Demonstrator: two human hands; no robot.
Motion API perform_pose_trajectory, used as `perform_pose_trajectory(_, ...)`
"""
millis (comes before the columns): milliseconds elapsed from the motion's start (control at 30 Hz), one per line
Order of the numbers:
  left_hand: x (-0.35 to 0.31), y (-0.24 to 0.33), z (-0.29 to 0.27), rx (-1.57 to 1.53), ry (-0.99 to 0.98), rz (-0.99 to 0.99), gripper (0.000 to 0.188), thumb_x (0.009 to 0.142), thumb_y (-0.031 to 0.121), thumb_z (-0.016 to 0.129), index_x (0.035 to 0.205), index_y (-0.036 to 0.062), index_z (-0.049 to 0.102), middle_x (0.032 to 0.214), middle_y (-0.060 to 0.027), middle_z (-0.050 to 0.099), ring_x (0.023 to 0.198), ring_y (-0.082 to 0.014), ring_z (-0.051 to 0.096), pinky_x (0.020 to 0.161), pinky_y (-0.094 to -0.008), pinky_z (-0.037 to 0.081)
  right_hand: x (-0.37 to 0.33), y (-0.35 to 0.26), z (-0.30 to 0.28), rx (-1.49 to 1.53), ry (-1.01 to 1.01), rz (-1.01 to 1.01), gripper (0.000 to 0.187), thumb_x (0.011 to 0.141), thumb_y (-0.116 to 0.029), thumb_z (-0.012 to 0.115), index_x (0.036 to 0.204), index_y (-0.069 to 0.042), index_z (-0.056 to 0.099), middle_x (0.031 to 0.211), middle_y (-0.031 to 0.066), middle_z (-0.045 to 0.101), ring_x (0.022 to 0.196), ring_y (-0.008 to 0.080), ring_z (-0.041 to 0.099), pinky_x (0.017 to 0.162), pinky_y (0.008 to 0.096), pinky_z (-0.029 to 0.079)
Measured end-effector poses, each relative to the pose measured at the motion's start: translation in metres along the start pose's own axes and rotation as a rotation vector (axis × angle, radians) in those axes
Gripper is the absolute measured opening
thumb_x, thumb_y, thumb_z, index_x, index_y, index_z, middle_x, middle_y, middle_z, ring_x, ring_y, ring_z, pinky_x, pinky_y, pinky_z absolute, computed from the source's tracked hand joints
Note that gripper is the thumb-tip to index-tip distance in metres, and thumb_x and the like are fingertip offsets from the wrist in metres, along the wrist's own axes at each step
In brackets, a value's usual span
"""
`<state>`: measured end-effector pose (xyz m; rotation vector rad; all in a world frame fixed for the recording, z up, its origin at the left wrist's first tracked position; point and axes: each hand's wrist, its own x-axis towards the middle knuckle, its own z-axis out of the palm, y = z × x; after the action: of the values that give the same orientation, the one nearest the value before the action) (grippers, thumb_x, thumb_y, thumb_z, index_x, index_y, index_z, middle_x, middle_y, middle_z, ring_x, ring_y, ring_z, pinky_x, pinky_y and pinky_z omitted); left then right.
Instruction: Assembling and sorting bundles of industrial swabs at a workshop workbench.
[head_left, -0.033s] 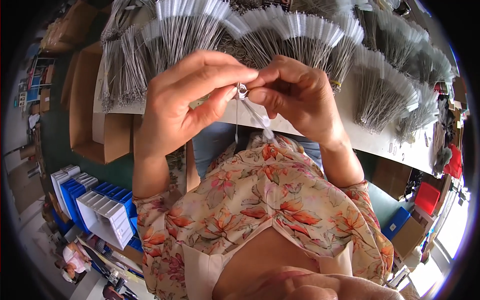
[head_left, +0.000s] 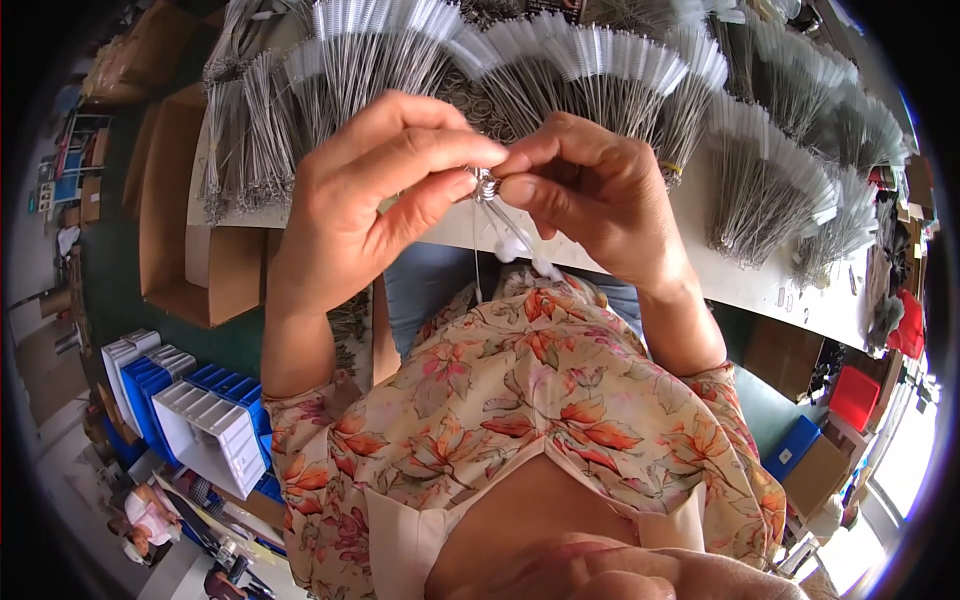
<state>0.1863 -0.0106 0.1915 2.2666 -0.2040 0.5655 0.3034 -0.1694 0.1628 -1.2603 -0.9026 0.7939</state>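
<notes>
Above the near table edge, my left hand (head_left: 375, 185) and my right hand (head_left: 600, 185) meet fingertip to fingertip. Between them are the shiny coiled wire loops (head_left: 487, 187) of a few thin wire-handled brushes. Both hands are closed in a thumb-and-finger pinch on these loops. Below the fingers hang the wire stems, with white bristle heads (head_left: 515, 246) at the lower ends of some. One thin straight wire (head_left: 478, 255) dangles separately to the left. Fingertips partly cover the loops, so whether a separate ring joins them I cannot tell.
Large bundles of wire-handled brushes (head_left: 385, 50) line the table (head_left: 455, 230), with more bundles (head_left: 770, 190) at the right. Loose metal rings (head_left: 470, 105) lie behind my hands. An open cardboard box (head_left: 175, 200) stands at the left; blue and white crates (head_left: 210, 430) sit lower left.
The loops have turned slightly between my fingers. The hanging bristle heads have swung and spread apart, and the thin wire hangs lower. My left fingers have shifted a little.
</notes>
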Motion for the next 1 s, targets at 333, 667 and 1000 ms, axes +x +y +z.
perform_pose_trajectory(333,-0.025,0.006,0.008,-0.796,0.223,-0.591,0.01,0.087,0.009,0.054,0.084,0.0004,0.058,0.067,-0.001,0.054,0.051,-0.0026,0.045,0.043,-0.0172,0.037,0.001,0.004,0.005,0.193,-0.097,0.171,0.014,0.082,-0.011,0.063,0.092,-0.002,0.061,0.068,-0.0016,0.057,0.054,0.0029,0.051,0.044,0.0159,0.037)
perform_pose_trajectory(667,-0.049,0.027,-0.005,-0.579,0.206,-0.586,0.019,0.09,0.011,0.05,0.104,0.0001,0.054,0.068,-0.002,0.054,0.048,-0.0014,0.039,0.04,-0.0152,0.032,0.007,0.008,0.03,0.219,-0.195,0.098,0.014,0.082,-0.01,0.063,0.092,-0.001,0.061,0.071,0.0006,0.058,0.056,0.0044,0.053,0.044,0.0165,0.038)
perform_pose_trajectory(1000,-0.083,0.02,0.028,-0.883,0.798,-0.279,0.015,0.088,0.008,0.052,0.087,-0.0049,0.06,0.09,-0.0132,0.063,0.083,-0.0175,0.06,0.077,-0.0274,0.047,0.009,0.034,0.075,-0.025,-0.062,-0.405,0.011,0.073,-0.002,0.069,0.083,-0.003,0.065,0.073,0.0027,0.061,0.066,0.0119,0.057,0.059,0.0238,0.047)
